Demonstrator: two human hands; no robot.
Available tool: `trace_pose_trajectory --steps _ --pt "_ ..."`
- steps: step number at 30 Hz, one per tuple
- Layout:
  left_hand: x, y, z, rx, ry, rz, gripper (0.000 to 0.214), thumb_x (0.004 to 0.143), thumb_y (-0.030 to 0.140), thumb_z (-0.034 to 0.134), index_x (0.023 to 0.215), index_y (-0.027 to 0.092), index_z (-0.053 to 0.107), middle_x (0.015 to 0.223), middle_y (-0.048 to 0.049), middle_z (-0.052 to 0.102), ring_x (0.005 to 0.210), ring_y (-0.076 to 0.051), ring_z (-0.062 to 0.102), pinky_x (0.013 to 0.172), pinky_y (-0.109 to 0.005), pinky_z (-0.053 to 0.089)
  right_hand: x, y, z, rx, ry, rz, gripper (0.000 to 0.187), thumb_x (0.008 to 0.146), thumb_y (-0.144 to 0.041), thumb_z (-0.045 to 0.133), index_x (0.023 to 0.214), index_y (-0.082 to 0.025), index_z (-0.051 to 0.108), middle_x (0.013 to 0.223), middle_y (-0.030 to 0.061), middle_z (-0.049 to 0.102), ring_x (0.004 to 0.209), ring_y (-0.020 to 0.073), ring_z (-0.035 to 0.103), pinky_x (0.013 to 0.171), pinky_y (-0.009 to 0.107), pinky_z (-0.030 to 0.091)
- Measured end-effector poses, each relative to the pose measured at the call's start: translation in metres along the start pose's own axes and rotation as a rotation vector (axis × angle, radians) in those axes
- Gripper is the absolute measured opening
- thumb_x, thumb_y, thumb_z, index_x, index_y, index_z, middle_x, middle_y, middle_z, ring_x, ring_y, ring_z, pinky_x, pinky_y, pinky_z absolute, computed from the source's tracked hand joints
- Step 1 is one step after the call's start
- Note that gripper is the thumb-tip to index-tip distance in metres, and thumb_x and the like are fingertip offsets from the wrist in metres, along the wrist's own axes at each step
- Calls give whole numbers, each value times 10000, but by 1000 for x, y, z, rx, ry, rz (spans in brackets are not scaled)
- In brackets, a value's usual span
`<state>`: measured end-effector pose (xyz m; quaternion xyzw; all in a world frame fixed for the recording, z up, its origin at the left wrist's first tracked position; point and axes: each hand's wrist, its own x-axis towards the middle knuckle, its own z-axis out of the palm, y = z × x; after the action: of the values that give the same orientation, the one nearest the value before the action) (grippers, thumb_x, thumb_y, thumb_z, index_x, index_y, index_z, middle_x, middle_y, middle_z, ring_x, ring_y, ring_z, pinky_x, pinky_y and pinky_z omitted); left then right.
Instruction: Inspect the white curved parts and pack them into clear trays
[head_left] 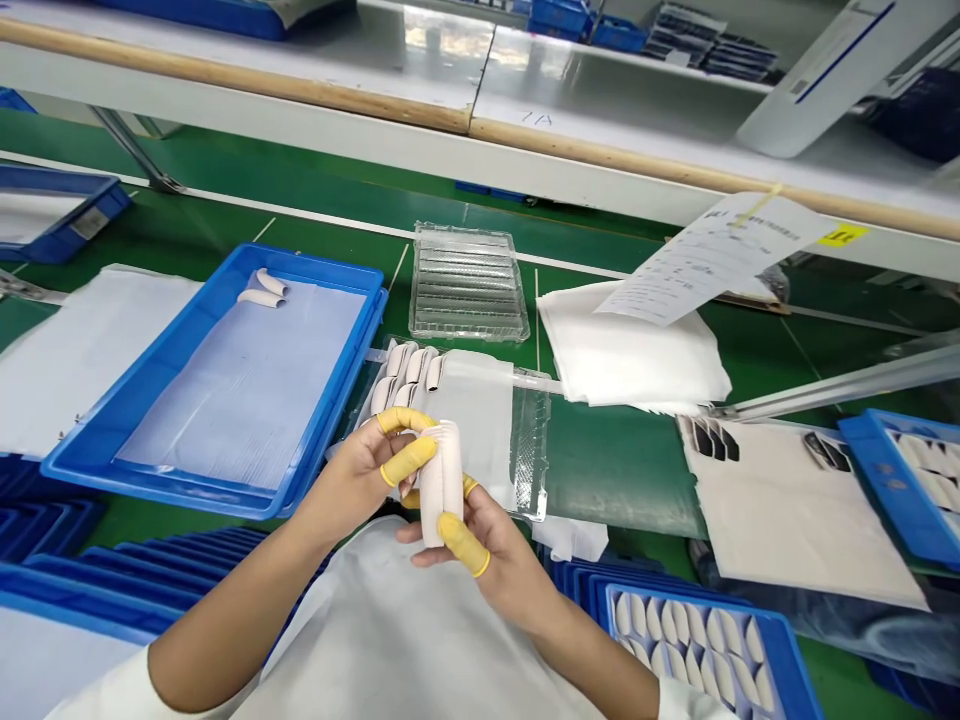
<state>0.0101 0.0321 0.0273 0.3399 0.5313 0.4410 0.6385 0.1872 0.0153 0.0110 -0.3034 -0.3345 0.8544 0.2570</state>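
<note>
Both hands wear yellow finger cots and pinch a small bundle of pale pink curved pieces point(441, 485), held upright in front of my apron. My left hand point(371, 465) grips its upper end between thumb and forefinger. Lower down, my right hand point(495, 555) presses its thumb on the front, with fingers behind. Just beyond the hands lies a clear plastic tray point(531, 455), with several similar pieces point(403, 370) in rows at its left and a white sheet point(480, 390) over its middle. At left, a paper-lined blue tray point(217, 492) holds two loose pieces point(262, 290).
An empty clear ribbed tray point(469, 285) lies behind. White sheets point(630, 350) and a printed paper point(705, 255) are at right, near dark pieces point(712, 440) on a pale sheet point(795, 510). A filled blue tray point(799, 660) stands low right. A shelf edge point(300, 95) crosses the back.
</note>
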Motion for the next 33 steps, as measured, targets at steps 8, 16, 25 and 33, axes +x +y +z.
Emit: trace_pose_trajectory --steps 8,16,25,33 --pt "0 9 7 75 67 111 264 807 352 728 1024 216 667 681 25 598 552 -87 549 456 -176 453 -5 -2 2 -29 6 -13 553 855 -509 690 1309 -261 497 1320 102 569 1000 194 703 823 354 593" --pt "1 15 7 208 80 196 218 789 334 741 972 218 723 655 25 607 557 -103 542 522 -222 503 -5 -4 6 -43 39 -12 503 839 -462 725 1252 -248 533 1155 64 615 929 187 715 852 369 577" --pt "-1 18 7 373 143 389 113 792 309 740 884 244 756 838 -11 717 703 -138 631 606 -236 545 -5 3 7 -297 160 -173 556 871 -498 668 1349 -265 507 1065 47 637 935 195 658 912 419 563" --pt "1 15 3 441 131 564 99 799 236 740 895 255 753 887 -5 756 816 -148 680 696 -235 557 -2 4 2 -417 182 -250 584 881 -473 666 1388 -245 487 1124 73 661 941 206 689 891 398 579"
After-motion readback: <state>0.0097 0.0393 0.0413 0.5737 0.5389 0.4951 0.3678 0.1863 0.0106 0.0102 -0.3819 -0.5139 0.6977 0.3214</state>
